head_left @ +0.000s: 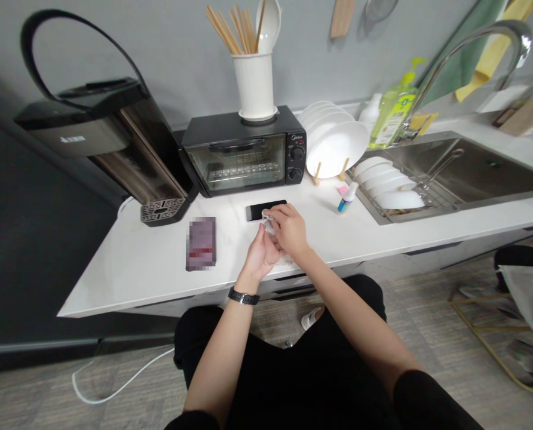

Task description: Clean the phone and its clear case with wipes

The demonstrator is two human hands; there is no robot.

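Chopsticks (224, 30) and spoon (270, 25) in holder (254, 86)

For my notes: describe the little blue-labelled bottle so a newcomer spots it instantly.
Find the steel sink. Just left of it, on the counter, stands a small white-topped bottle by a pink item. Its blue label distinguishes it from the larger yellow-green pump bottle behind.

Evenly bright | soft shadows | wide-angle edge stretch | pixelated patch, left-centre
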